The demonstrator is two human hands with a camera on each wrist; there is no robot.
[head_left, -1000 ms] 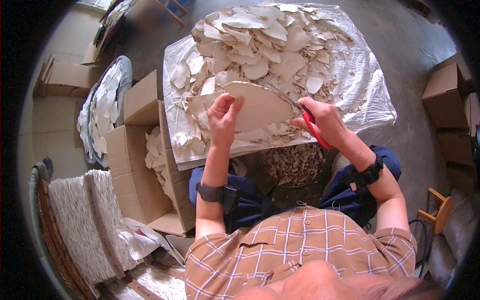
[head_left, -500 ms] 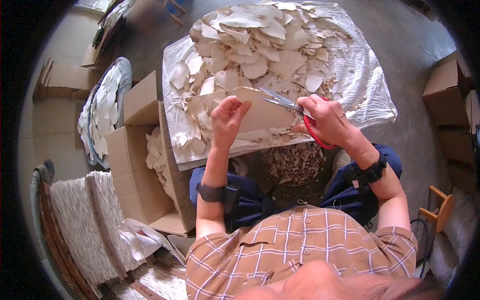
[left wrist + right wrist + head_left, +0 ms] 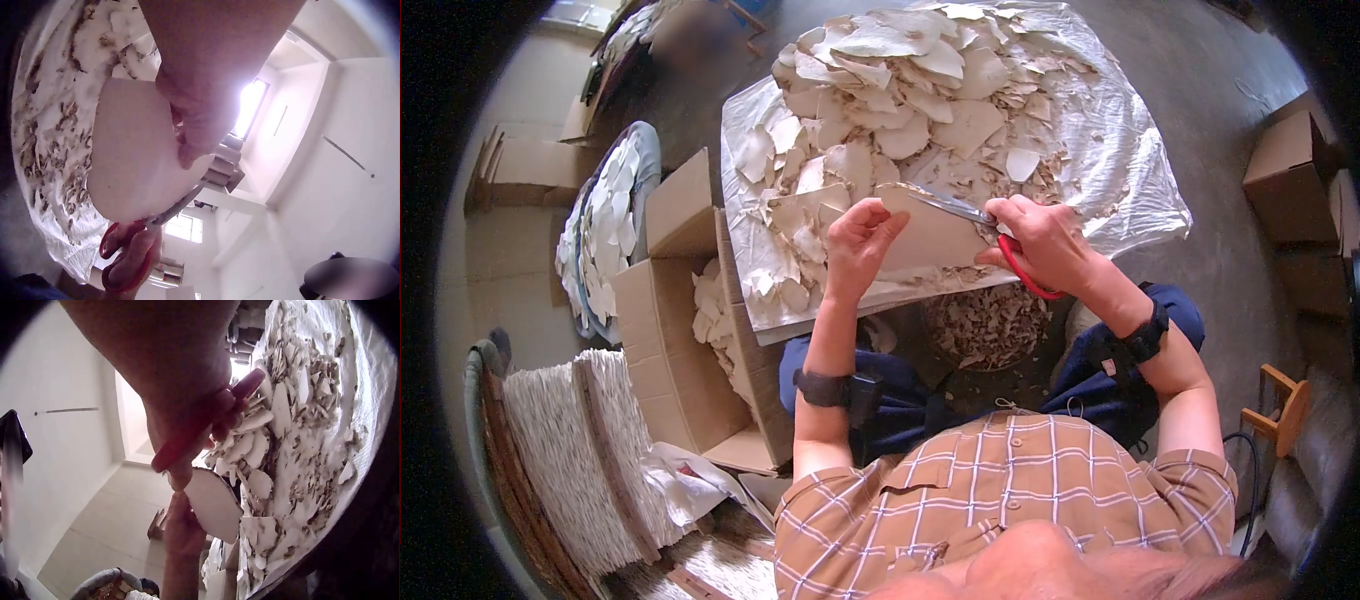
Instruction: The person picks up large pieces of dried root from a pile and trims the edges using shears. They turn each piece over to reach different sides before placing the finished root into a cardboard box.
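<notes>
In the head view my left hand (image 3: 860, 245) pinches a flat cream-coloured slice (image 3: 930, 240) at its left edge, between thumb and fingers. My right hand (image 3: 1050, 240) grips scissors by their red handles (image 3: 1025, 268), with the blades (image 3: 945, 204) lying along the slice's upper edge and pointing toward the left hand. The left wrist view shows the broad smooth face of the slice (image 3: 134, 150), with a blade (image 3: 178, 207) at its rim. From the right wrist, the slice (image 3: 215, 506) shows a thin, rough brown edge; the right hand and handles hide most of the blades.
A heap of similar slices (image 3: 900, 60) and brown scraps covers much of the white plastic-covered table (image 3: 1135, 190). Below its front edge sits a container of trimmings (image 3: 990, 325). An open cardboard box (image 3: 670, 350) holding slices stands left; a small wooden stool (image 3: 1280, 410) is right.
The scissor blades spread apart half a second ago and are now nearly together along the slice's upper edge. The slice has tilted, and the left hand has shifted slightly right.
</notes>
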